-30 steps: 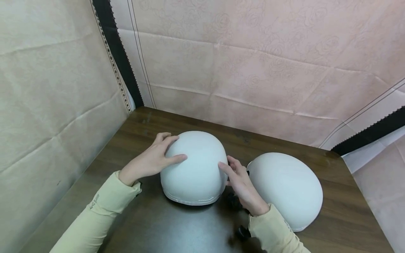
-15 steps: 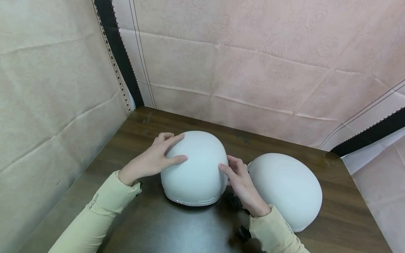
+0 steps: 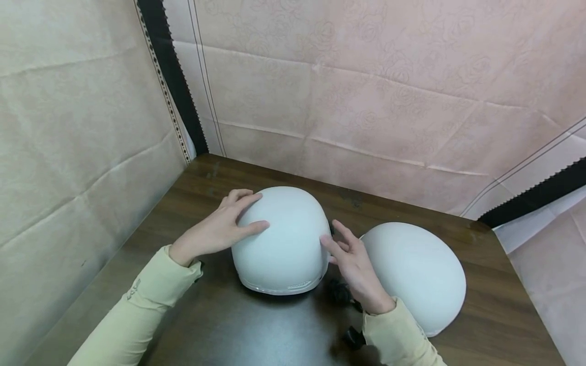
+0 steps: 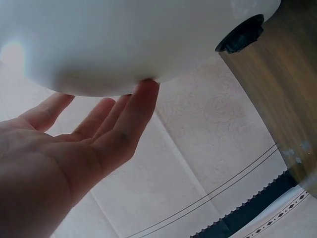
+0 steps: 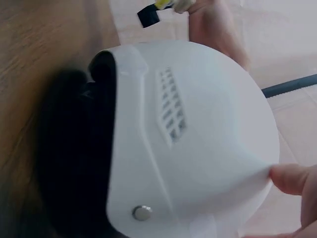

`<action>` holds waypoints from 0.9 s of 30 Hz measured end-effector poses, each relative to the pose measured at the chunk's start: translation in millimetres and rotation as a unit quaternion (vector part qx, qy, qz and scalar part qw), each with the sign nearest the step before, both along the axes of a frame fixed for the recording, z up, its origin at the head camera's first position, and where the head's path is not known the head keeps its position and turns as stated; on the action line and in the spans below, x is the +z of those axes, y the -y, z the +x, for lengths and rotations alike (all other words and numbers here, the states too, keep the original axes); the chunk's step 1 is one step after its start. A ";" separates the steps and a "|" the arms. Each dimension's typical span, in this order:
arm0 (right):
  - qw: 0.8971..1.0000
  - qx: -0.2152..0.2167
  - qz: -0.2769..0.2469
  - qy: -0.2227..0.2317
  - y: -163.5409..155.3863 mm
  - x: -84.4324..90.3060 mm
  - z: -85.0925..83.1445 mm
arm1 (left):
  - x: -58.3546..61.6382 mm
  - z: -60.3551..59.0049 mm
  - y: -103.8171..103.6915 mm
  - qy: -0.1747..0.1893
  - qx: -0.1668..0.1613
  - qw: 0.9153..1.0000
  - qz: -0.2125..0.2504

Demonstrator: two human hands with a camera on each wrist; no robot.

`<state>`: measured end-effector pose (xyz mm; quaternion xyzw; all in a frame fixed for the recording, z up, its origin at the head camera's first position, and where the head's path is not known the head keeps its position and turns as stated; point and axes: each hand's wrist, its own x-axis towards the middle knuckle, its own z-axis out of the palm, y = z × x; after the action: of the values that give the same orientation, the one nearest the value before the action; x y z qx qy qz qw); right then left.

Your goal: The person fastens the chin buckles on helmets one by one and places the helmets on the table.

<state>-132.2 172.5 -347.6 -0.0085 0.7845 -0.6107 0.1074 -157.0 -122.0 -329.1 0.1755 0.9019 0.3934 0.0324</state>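
Plainly, the left helmet [image 3: 284,241] points dome up (long axis unclear)

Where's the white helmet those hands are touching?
In the head view, the helmet is between the left hand and right hand, left of the second helmet.

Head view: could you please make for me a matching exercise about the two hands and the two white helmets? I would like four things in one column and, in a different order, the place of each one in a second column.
Column 1
1. Left hand
2. Right hand
3. Left helmet
4. Right helmet

Column 2
A. between the two helmets
B. white, to the right of both hands
C. white, between both hands
D. on the left side of a helmet, fingertips touching it

Right pairs: 1-D, 2-A, 3-C, 4-B
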 end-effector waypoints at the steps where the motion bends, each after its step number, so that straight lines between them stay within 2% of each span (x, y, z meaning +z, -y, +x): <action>1: 1.000 -0.004 -0.001 0.011 -0.3 0.6 -0.4 | 0.0 0.2 0.5 -0.002 -0.001 1.000 0.001; 6: 0.997 -0.025 -0.012 0.067 -1.6 3.5 -1.1 | 0.6 2.1 2.5 0.001 -0.001 1.000 0.002; 10: 0.995 -0.012 -0.027 0.090 -2.2 4.5 0.2 | 0.7 2.3 3.2 0.005 0.000 1.000 0.004; 16: 0.994 0.012 -0.038 0.100 -1.6 4.1 -0.2 | -1.0 1.9 5.6 0.010 0.004 1.000 0.010; 22: 0.994 0.005 -0.052 0.099 1.2 3.3 -0.6 | 1.4 3.0 6.7 0.011 0.004 1.000 0.010; 27: 0.989 0.009 -0.107 0.099 -1.4 4.1 0.7 | 4.1 5.7 6.7 0.015 0.007 1.000 0.010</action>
<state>-131.4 173.9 -343.5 0.0329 0.6999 -0.6881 0.1885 -151.3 -128.7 -325.1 0.1641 0.8984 0.4052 0.0412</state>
